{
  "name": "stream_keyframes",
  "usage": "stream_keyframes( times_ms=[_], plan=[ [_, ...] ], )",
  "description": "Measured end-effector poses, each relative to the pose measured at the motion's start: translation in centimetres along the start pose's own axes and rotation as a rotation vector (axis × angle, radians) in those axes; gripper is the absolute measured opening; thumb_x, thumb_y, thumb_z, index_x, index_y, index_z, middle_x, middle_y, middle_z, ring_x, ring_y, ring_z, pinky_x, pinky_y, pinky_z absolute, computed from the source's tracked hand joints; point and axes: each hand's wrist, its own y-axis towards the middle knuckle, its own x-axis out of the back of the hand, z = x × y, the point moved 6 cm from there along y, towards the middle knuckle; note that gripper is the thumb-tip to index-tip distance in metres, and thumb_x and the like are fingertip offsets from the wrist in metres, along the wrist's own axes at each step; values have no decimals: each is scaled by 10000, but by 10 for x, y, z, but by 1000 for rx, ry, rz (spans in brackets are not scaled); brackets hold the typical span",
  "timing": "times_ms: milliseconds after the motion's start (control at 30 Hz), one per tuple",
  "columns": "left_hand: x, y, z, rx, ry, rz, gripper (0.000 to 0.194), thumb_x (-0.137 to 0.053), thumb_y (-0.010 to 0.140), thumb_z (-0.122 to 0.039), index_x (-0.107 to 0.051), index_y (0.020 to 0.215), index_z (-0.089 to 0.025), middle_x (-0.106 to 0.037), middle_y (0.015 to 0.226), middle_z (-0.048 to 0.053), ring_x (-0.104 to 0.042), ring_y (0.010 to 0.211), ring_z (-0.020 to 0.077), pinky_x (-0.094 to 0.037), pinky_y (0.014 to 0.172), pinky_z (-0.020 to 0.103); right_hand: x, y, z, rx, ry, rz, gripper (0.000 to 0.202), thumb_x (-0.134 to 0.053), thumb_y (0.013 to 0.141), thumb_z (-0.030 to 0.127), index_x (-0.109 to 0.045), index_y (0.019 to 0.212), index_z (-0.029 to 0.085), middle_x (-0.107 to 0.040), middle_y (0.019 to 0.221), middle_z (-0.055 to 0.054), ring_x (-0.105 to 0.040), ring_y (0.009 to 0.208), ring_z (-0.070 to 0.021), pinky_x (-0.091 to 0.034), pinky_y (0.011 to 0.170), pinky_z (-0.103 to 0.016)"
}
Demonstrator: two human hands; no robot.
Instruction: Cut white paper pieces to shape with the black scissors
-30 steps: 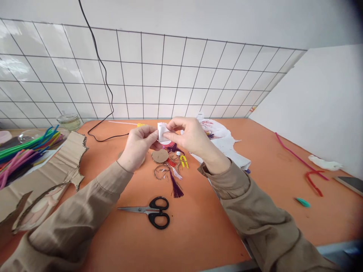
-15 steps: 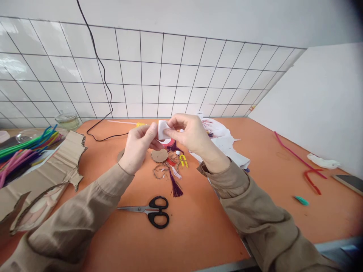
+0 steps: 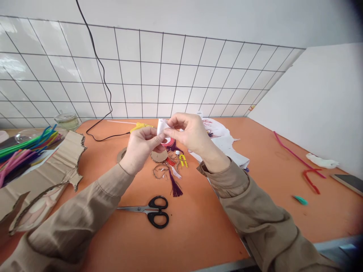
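Observation:
Between both hands, above the far middle of the orange table, is a small folded piece of white cloth (image 3: 162,125). My left hand (image 3: 141,145) pinches its lower left edge between thumb and fingers. The thumb and forefinger of my right hand (image 3: 188,132) grip its right side. Just below the hands lie a round cardboard disc (image 3: 159,156), a dark purple tassel (image 3: 176,187), a yellow plastic clip (image 3: 183,161) and bits of thread. Behind my left hand a yellow glue gun (image 3: 141,126) is partly hidden.
Black-handled scissors (image 3: 158,212) lie nearer me. Torn cardboard (image 3: 61,158) and pipe cleaners (image 3: 25,151) fill the left side. White cloth (image 3: 227,145) lies right of my hands, and red pipe cleaners (image 3: 311,182) lie at far right. A black cable (image 3: 103,75) hangs along the wall.
My left thumb has slid down to the cloth's lower edge, and that hand has dropped slightly. More of the yellow glue gun shows. My right hand keeps its pinch.

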Motion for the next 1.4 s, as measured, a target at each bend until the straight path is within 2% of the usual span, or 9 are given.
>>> stream_keyframes(
  times_ms=[333,533,600,733,800,900,967,1167,1400],
  plan=[
    [-2,0,0,15,-14,27,294,-842,671,-372,-711,741,-118,-709,687,41,-618,513,98,-533,529,219,-1,-1,-4,-6,39,3,143,-705,730,239,-587,684,174,-628,685,10,-589,638,-129,-476,599,-281],
    [1,1,-3,-45,-13,6,239,-830,699,-349,-730,703,-131,-684,650,21,-594,510,84,-500,516,201,-2,-1,-2,4,27,3,152,-705,742,252,-580,700,178,-631,699,3,-613,660,-146,-496,617,-301],
    [2,2,-2,-54,-59,13,237,-837,688,-350,-730,685,-139,-679,637,17,-587,504,83,-493,513,203,-2,-1,1,29,40,9,156,-726,742,271,-618,808,180,-659,786,-13,-636,731,-162,-516,662,-314],
    [4,5,-1,-51,-187,6,273,-869,636,-378,-718,656,-152,-640,572,-4,-573,491,81,-488,512,203,-2,-3,3,32,32,31,542,-790,694,277,-575,1188,215,-657,991,-34,-635,799,-166,-524,678,-315],
    [5,6,-1,-49,-231,-3,292,-883,611,-383,-707,644,-153,-617,544,-14,-561,486,76,-478,504,198,-5,-3,1,3,35,59,480,-784,697,281,-586,1126,197,-656,938,-29,-615,741,-154,-504,627,-300],
    [4,6,1,-28,-271,2,294,-888,602,-380,-696,635,-159,-598,524,-25,-540,476,68,-456,486,188,-9,-3,-3,-44,87,91,235,-748,729,314,-578,820,180,-615,735,1,-573,633,-136,-456,549,-278],
    [3,5,3,-10,-277,16,286,-882,610,-379,-696,641,-163,-601,536,-26,-536,475,66,-451,483,189,-11,-4,-6,-89,119,100,242,-738,740,335,-547,726,188,-577,643,15,-554,583,-130,-435,514,-269],
    [4,7,0,-79,-191,53,241,-851,665,-350,-711,732,-166,-631,590,-15,-560,520,81,-479,546,217,-10,-6,-8,-140,72,113,266,-758,742,350,-557,681,187,-574,578,18,-544,509,-121,-411,463,-256],
    [4,8,-6,-122,-202,45,278,-879,616,-318,-649,618,-163,-604,511,-28,-514,434,64,-433,486,206,-8,-6,-7,-174,164,247,225,-741,786,338,-601,734,169,-622,606,0,-587,536,-129,-429,477,-248]
  ],
)
